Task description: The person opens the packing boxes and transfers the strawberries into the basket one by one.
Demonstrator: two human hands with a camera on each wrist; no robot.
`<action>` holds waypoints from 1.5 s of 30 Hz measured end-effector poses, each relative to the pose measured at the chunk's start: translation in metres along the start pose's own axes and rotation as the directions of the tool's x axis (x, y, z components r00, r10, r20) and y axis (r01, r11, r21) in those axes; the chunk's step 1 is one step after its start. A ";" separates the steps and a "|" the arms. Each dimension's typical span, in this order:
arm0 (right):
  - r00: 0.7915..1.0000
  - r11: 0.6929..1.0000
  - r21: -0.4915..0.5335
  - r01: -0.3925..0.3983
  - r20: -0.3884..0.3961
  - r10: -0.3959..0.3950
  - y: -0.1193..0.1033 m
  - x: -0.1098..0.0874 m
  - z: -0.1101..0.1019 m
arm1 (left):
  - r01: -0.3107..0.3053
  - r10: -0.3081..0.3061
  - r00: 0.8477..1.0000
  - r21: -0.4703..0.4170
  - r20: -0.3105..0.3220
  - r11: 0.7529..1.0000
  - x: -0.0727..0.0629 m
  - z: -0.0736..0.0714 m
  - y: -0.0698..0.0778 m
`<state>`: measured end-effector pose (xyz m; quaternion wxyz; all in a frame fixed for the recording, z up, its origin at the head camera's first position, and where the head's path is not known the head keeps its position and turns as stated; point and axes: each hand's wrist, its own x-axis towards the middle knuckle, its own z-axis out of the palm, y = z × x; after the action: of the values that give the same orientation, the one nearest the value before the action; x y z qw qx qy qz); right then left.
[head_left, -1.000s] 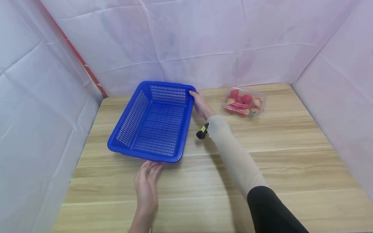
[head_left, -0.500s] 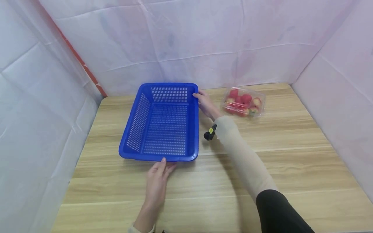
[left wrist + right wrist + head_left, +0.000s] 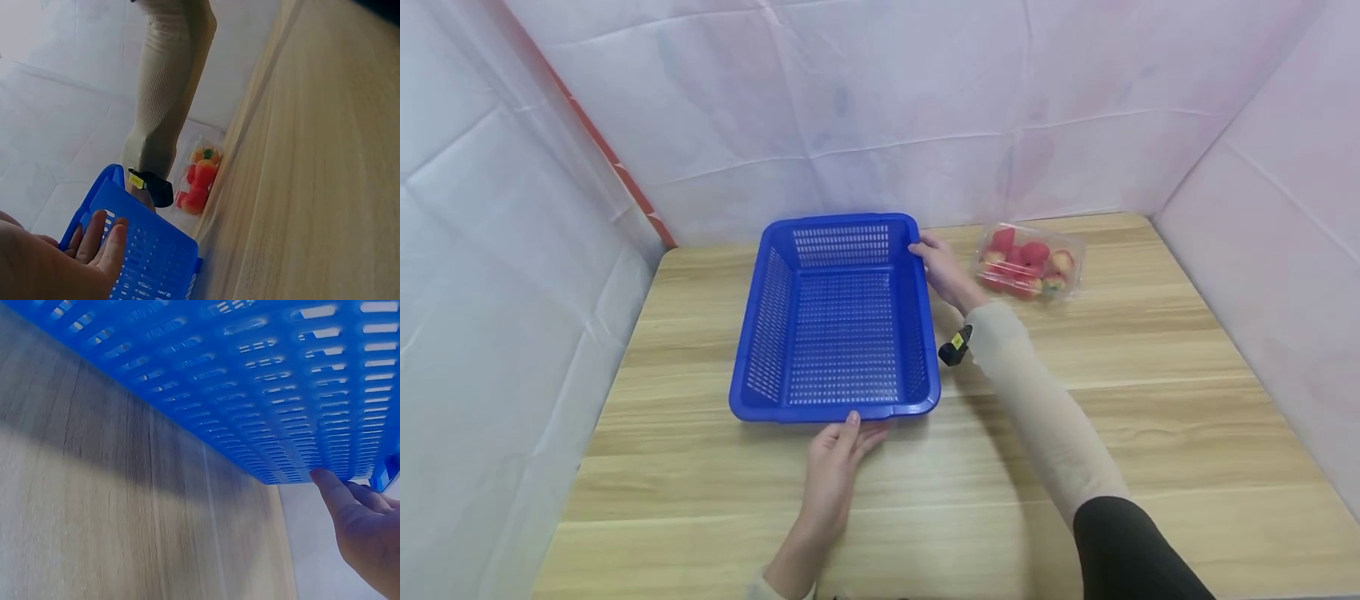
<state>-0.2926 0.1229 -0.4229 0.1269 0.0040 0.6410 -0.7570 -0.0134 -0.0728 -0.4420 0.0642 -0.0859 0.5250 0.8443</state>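
A blue rectangular plastic basket (image 3: 745, 333) with slotted walls and floor is held by both hands at the left of the table. My left hand (image 3: 831, 483) grips the middle of its near rim, thumb on top and fingers underneath. At the far right corner my right hand (image 3: 951, 275) holds the rim, its thumb over the edge. In the left wrist view, the fingers of the left hand (image 3: 56, 262) lie against the basket (image 3: 156, 244). The right wrist view shows the right hand (image 3: 369, 531) against the slotted side of the basket (image 3: 262, 419).
A clear plastic box (image 3: 1033, 260) with several red and yellowish round fruits stands right of the basket, near the back edge of the wooden table (image 3: 1150, 450). White sheets (image 3: 925, 100) hang behind and at both sides. A small black device (image 3: 953, 348) sits on the right wrist.
The basket has moved right and turned so its sides run straighter toward me. My left hand has shifted right, and its thumb has come over the rim. The right hand moved right with the basket.
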 end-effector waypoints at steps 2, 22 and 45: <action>1.000 1.000 -0.003 0.002 0.003 -0.002 -0.001 -0.003 -0.003 | 0.003 -0.004 1.000 0.005 0.026 1.000 -0.001 0.001 0.000; 0.991 0.991 -0.125 0.049 -0.118 -0.064 -0.010 -0.019 -0.008 | 0.027 -0.026 0.998 -0.014 0.057 1.000 -0.008 0.002 0.006; 0.944 0.936 0.350 0.036 -0.321 0.084 0.005 -0.097 -0.085 | -0.004 0.004 0.997 0.004 0.074 1.000 -0.009 0.004 0.007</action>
<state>-0.2107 0.2230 -0.4260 0.0242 0.1613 0.5076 -0.8460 -0.0059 -0.0722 -0.4326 0.0820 -0.0532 0.5242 0.8460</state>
